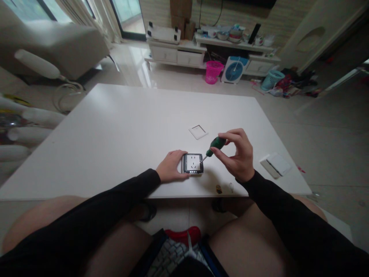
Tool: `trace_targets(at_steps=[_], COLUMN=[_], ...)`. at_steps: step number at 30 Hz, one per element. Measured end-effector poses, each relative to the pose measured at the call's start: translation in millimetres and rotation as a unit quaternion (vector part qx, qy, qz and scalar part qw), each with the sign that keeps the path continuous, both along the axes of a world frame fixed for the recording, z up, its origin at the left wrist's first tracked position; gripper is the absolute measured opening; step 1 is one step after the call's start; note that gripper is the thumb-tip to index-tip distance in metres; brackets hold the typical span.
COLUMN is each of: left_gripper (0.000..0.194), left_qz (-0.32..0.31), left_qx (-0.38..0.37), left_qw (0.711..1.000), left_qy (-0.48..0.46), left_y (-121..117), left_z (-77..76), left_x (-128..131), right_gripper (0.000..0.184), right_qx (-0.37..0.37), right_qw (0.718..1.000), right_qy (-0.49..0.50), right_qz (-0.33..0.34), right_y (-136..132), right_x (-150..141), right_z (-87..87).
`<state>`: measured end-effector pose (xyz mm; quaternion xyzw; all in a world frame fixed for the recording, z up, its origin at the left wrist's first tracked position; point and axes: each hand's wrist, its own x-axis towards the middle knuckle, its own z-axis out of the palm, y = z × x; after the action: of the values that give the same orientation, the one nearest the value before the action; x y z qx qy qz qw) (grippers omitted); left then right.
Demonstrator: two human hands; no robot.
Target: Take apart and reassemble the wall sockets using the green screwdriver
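Note:
A small square wall socket (193,163) with a white face and dark frame lies on the white table (121,127) near its front edge. My left hand (172,166) grips the socket's left side, fingers curled against it. My right hand (238,154) pinches a short green-handled screwdriver (213,146), whose metal tip touches the socket's right edge. A white square cover frame (198,131) lies flat on the table a little beyond the socket.
A white box-like piece (275,164) lies at the table's right edge. Two tiny parts (219,188) rest by the front edge near my right wrist. Beyond the table stand a pink basket (213,71), a blue fan (234,70) and a low white cabinet (175,54).

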<state>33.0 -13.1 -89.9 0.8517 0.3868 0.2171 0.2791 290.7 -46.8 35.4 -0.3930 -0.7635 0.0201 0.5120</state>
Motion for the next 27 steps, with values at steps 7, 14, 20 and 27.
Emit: trace_targets(at_steps=[7, 14, 20, 27], left_gripper=[0.088, 0.086, 0.088, 0.088], left_qz=[0.0, -0.006, 0.001, 0.002], left_qx=[0.0, -0.004, 0.005, 0.002], left_qw=[1.0, 1.0, 1.0, 1.0], left_qy=[0.003, -0.002, 0.002, 0.0], left_y=[0.4, 0.3, -0.5, -0.9], left_z=[0.3, 1.3, 0.0, 2.3], left_x=[0.2, 0.8, 0.8, 1.4], right_gripper=[0.052, 0.047, 0.052, 0.054], right_qx=[-0.036, -0.019, -0.046, -0.028], right_qw=[0.999, 1.0, 0.999, 1.0], right_qy=[-0.006, -0.01, -0.013, -0.006], right_qz=[0.029, 0.008, 0.025, 0.012], right_y=[-2.9, -0.7, -2.0, -1.5], right_x=[0.5, 0.2, 1.3, 0.7], right_z=[0.1, 0.2, -0.4, -0.8])
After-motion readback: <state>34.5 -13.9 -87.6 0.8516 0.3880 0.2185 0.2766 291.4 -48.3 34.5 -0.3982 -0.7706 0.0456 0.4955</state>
